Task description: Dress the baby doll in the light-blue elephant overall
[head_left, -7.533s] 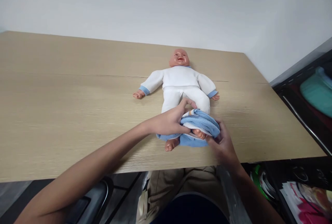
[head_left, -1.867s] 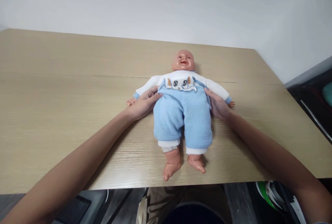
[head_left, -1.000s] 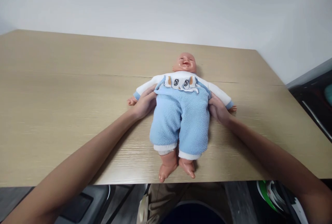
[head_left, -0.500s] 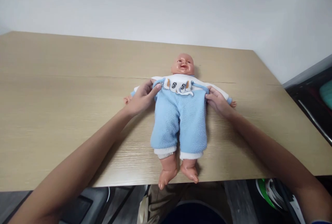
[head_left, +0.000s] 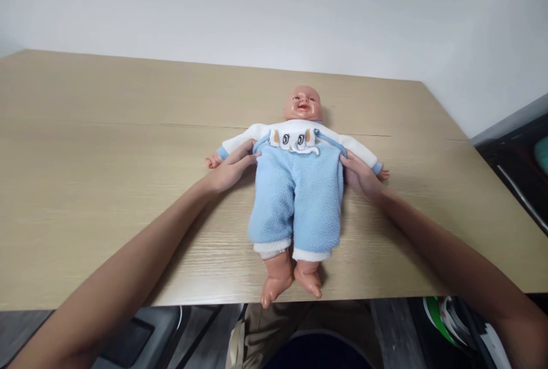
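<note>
Fleece overalls, on a doll lying face-up on the worktop, feet by the near edge. Left hand and right hand each pinch an upper side edge. Cloth probably light, soft, hardly slippery; those edges seem the best hold.

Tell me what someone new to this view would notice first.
Likely the doll, face up on the wooden table, feet by the near edge. Next, the fluffy blue overalls it wears, with an elephant face across the chest. The left hand and right hand hold the overalls at either side, near the straps.
</note>
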The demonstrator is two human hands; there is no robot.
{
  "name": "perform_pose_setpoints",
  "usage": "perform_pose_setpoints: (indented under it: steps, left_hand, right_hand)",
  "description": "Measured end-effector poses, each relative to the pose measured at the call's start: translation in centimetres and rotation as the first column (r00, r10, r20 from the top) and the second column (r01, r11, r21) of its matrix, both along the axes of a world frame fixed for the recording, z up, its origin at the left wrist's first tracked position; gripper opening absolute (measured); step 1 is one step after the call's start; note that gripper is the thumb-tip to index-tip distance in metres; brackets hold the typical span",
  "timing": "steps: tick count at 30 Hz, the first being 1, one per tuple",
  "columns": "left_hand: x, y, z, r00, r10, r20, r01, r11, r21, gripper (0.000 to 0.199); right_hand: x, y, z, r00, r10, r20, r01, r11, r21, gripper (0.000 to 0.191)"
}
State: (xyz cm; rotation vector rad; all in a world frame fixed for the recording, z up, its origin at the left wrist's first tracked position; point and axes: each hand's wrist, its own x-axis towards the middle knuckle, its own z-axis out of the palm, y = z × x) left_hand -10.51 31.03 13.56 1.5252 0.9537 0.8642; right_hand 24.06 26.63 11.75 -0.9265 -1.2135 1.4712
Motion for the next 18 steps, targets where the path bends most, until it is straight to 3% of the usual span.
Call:
perform_pose_setpoints:
  steps: [3,6,14,18]
  left_hand:
    - [1.5,-0.1,-1.4,0.967,0.114,0.227,-0.089,0.989,-0.121,0.047]
    - [2.7,0.2,-2.1,0.946,0.152,0.288,-0.13,0.987,-0.096,0.053]
    - [2.8,1.4,-1.9,0.984,0.14,0.106,-0.149,0.985,0.085,0.052]
    - [1.9,1.5,-1.7,0.995,0.098,-0.029,-0.094,0.986,0.137,0.049]
  right_hand:
    - [-0.9,0.3,-0.2,0.997,-0.071,-0.041,0.07,0.997,-0.009,0.051]
    - [-1.0,0.8,-0.6,0.993,-0.11,-0.037,0.11,0.994,0.0,0.052]
    - [-0.3,2.5,-2.3,0.983,-0.183,0.013,0.181,0.979,0.096,0.044]
    - [0.8,2.5,-2.3,0.991,-0.109,0.082,0.1,0.989,0.107,0.035]
